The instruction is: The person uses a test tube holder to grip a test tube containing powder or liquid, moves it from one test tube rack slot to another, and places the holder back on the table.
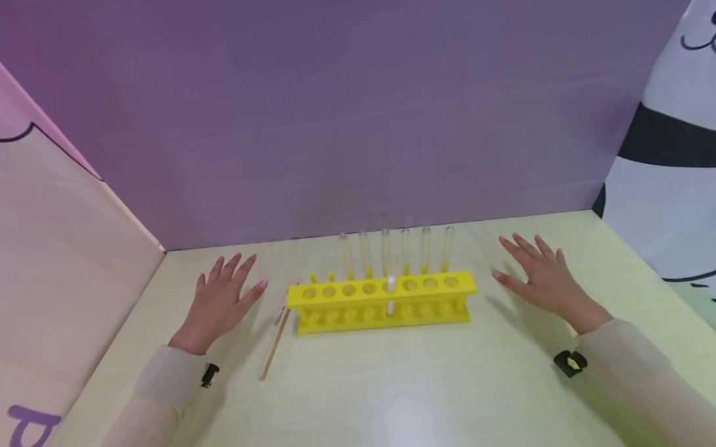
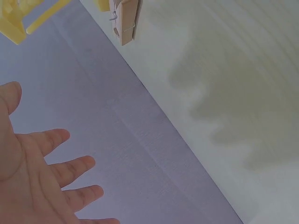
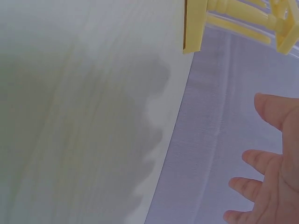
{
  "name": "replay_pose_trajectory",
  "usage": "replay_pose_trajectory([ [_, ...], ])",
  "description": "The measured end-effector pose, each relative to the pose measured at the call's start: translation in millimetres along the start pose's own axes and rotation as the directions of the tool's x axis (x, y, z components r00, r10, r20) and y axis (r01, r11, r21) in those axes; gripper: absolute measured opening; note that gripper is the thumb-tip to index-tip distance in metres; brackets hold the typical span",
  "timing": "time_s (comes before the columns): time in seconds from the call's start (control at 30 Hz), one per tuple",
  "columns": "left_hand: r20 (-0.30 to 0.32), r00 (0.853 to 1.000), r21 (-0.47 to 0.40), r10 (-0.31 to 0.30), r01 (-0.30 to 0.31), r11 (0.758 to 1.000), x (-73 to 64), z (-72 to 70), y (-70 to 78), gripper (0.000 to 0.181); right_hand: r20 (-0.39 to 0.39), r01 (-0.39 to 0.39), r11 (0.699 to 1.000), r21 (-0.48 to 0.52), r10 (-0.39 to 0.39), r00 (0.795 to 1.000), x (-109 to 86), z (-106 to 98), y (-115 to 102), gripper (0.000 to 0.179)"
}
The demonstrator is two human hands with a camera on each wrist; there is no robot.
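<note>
A yellow test tube rack (image 1: 382,322) stands on the table between my two hands. Several clear test tubes (image 1: 365,253) rise along its back row, closed ends up. One more tube with something white in it (image 1: 390,285) sits in a front hole. My left hand (image 1: 219,304) is held above the table left of the rack, fingers spread, holding nothing. Between that hand and the rack lies a wooden test tube clamp (image 1: 273,350), its wire spring visible in the left wrist view. To the right of the rack, my right hand (image 1: 543,279) hovers with spread fingers, also holding nothing.
A purple cloth wall (image 1: 355,131) closes off the back of the pale table (image 1: 387,387). Printed panels stand at the left (image 1: 51,260) and right (image 1: 677,206). Each wrist carries a dark strap device (image 1: 570,363).
</note>
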State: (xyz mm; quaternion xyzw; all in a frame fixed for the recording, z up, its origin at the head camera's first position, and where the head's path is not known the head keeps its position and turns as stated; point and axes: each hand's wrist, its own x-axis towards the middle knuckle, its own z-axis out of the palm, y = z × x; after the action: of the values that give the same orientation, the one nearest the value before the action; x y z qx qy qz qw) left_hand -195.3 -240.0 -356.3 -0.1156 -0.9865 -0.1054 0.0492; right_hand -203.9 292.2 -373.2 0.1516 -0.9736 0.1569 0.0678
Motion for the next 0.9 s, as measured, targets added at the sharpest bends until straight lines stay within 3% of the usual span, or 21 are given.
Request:
replay_pose_trajectory([
  [0.23,0.007,1.0,-0.004,0.006,-0.006,1.0,1.7,1.6,0.2,0.068,0.039,0.004,0.997,0.08,-0.007,0.999,-0.8,-1,-1,0.076],
  [0.43,-0.005,1.0,0.001,0.007,-0.007,1.0,1.0,4.4,1.9,0.067,0.049,0.069,0.972,0.226,-0.082,0.995,-1.4,2,-2,0.081],
  [0.53,-0.008,1.0,0.008,0.004,-0.003,1.0,0.5,5.8,3.6,0.067,0.114,0.031,0.925,0.379,-0.08,0.99,-2.9,2,-4,0.084],
  [0.7,-0.002,1.0,0.005,-0.001,0.001,1.0,-0.5,9.0,8.1,0.066,0.266,-0.131,0.834,0.536,-0.019,0.964,-6.1,2,-9,0.087],
  [0.9,-0.019,0.999,-0.009,0.032,-0.032,0.999,1.3,11.0,12.6,0.063,0.267,-0.154,0.74,0.654,-0.036,0.963,-3.5,11,-19,0.075],
])
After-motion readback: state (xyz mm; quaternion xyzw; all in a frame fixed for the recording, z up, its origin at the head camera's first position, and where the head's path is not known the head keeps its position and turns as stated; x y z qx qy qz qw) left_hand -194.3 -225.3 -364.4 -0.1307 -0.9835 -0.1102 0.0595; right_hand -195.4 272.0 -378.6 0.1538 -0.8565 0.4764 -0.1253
